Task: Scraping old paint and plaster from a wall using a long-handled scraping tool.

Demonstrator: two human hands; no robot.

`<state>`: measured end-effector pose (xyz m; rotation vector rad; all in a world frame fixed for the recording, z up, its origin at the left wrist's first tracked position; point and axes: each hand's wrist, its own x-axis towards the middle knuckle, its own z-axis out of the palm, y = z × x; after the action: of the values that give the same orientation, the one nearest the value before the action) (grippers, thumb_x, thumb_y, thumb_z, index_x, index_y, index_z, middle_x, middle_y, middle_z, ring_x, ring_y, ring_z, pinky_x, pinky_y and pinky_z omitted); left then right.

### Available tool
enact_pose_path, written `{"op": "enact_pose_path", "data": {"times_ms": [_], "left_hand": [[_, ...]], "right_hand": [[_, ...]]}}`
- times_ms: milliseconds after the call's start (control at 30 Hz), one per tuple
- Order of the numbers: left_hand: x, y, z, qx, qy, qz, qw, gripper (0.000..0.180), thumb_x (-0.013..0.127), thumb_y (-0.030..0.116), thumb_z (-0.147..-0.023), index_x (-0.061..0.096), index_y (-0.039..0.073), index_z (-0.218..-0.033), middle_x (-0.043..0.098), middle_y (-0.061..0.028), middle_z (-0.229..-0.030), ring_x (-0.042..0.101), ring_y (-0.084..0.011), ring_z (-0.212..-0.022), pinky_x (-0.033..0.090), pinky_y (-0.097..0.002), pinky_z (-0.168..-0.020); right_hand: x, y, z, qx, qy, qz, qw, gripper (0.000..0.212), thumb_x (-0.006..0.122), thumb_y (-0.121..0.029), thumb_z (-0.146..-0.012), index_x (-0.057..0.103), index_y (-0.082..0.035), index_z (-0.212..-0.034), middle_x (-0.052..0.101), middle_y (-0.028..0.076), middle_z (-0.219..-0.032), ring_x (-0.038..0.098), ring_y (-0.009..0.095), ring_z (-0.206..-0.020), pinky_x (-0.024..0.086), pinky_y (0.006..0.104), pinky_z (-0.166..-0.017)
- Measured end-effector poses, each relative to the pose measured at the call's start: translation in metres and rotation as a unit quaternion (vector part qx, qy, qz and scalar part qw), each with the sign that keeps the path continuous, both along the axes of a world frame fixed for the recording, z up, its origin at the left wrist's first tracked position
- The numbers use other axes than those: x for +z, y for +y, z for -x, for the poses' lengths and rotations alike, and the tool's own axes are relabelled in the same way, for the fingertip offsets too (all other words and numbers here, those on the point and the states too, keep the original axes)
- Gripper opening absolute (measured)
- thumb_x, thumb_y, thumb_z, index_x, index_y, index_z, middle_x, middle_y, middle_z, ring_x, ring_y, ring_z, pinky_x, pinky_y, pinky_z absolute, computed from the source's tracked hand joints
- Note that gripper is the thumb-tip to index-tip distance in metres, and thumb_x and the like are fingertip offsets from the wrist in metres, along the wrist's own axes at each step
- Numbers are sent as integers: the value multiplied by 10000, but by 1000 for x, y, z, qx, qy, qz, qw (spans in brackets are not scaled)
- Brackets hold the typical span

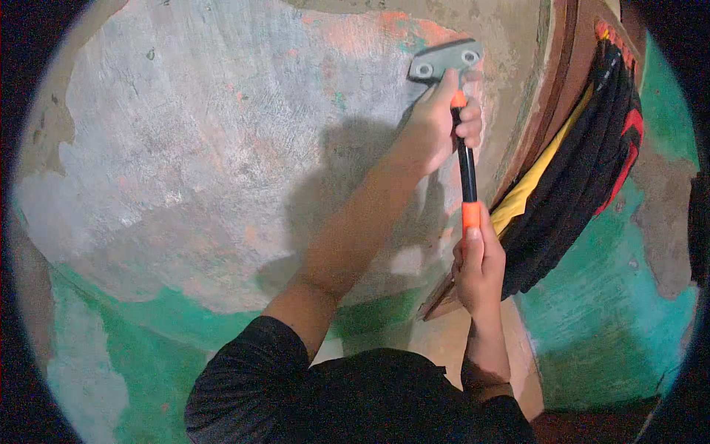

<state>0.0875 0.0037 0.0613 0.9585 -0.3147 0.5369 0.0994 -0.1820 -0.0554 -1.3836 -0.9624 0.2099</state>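
Note:
A long-handled scraper (467, 174) with a black and orange handle lies up along the wall. Its wide grey head (446, 62), with two round screws, sits against the wall surface near the top right of the bare patch. My left hand (438, 122) is closed round the upper handle just below the head, thumb pressed toward it. Lower down, my right hand (481, 265) grips the orange lower part of the handle. The wall patch (200, 140) is whitish grey, with orange paint traces beside the head.
Black, yellow and red cloths (569, 177) hang close to the right of the handle, against a brown wooden frame (551, 96). Green painted wall (599, 318) shows beyond the cloths, and more green paint (170, 314) lies below the patch.

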Motion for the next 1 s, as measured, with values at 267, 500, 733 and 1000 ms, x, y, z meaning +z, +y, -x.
{"op": "enact_pose_path", "data": {"times_ms": [267, 500, 733, 1000], "left_hand": [[-17, -4, -4, -20, 17, -11, 1000, 420, 388, 549, -1007, 489, 172, -1161, 395, 32, -690, 396, -99, -560, 383, -290, -563], [4, 6, -18, -23, -16, -17, 999, 366, 375, 497, -1030, 467, 156, -1126, 415, 16, -711, 404, -121, -572, 408, -315, -589], [2, 0, -21, -28, -9, 8, 1000, 402, 381, 512, -1022, 489, 150, -1159, 396, 27, -700, 399, -110, -584, 376, -292, -589], [-3, -8, -20, -28, -14, 25, 999, 371, 371, 487, -1032, 474, 133, -993, 432, 1, -706, 430, -145, -590, 432, -356, -606]], "right_hand": [[-12, -11, -3, 6, 25, 14, 1000, 462, 453, -252, -1029, 440, -31, -1434, 483, -27, -752, 442, 58, -609, 385, 217, -540], [15, -5, -6, 22, 34, -20, 999, 433, 427, -228, -1040, 446, -44, -1432, 446, -55, -702, 409, 41, -567, 351, 202, -493], [28, -21, -12, 11, 19, 28, 999, 437, 428, -293, -1042, 497, -48, -1397, 441, -63, -695, 396, 39, -566, 333, 213, -499], [30, -34, -16, 11, 26, 31, 999, 434, 442, -268, -1039, 490, -30, -1399, 455, -62, -698, 392, 32, -559, 337, 216, -496]]}}
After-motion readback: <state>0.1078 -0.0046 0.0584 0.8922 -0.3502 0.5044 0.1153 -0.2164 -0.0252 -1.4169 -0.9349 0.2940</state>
